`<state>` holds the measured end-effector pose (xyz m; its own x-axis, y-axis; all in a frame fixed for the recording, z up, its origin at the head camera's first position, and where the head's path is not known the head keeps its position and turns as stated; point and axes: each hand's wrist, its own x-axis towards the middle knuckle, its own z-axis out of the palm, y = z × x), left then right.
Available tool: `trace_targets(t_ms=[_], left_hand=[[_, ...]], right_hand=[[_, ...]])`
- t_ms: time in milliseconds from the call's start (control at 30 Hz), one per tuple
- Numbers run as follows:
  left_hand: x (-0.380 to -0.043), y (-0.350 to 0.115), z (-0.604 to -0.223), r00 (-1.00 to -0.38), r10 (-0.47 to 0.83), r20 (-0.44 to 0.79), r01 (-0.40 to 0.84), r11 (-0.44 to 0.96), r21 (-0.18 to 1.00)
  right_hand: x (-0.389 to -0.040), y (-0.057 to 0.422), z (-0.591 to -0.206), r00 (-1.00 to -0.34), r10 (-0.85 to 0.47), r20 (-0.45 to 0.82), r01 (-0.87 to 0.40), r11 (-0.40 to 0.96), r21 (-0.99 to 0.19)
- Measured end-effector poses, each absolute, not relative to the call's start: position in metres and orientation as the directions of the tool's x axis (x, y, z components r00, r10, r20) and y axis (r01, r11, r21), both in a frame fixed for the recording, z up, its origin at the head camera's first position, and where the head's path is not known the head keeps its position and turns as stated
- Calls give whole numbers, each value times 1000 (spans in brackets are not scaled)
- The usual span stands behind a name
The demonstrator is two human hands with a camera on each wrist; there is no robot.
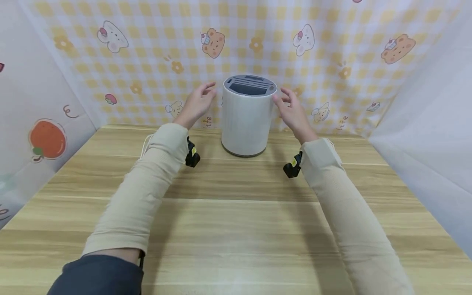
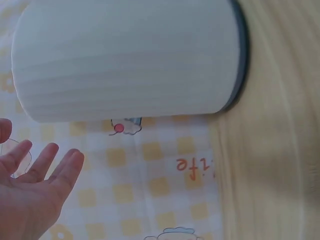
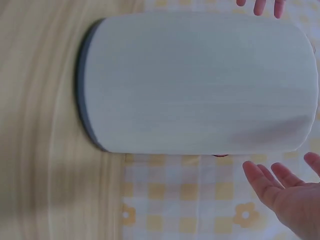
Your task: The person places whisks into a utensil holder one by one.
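1 smooth wht cyl. holder [image 1: 246, 121]

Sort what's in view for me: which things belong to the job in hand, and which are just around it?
Likely in the job:
- white cylindrical container, standing upright
- left hand and right hand, on either side of it

Just around it:
- wooden table
- yellow checked cloth behind
- black device at each wrist

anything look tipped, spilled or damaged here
Nothing stands out. The white, grey-topped cylindrical container stands upright on the light-brown wood-grain table, with no visible spill or damage.
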<state>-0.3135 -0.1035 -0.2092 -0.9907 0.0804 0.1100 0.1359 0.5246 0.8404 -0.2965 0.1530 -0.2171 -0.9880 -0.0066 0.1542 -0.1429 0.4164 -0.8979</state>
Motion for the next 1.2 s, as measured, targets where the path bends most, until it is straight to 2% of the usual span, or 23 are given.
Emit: trace_targets(t_ms=[167,400,600,867,1200], left_hand=[[-323,-94,-203,-988,107,107,148,539,829],[-329,-80,-203,-982,158,102,174,552,816],[-334,-75,-199,-978,200,60,166,566,808],[-336,-74,-204,-970,218,108,214,556,803],[-334,-77,-211,-970,191,150,229,520,823]], right_hand=[[-307,148,-211,-990,11,138,-127,329,-936],[-314,141,-214,-997,16,76,-68,298,-952],[-317,139,-214,-997,30,75,-65,255,-965],[-320,138,-209,-998,24,62,-56,187,-981],[-321,136,-211,-999,-5,53,-53,205,-977]])
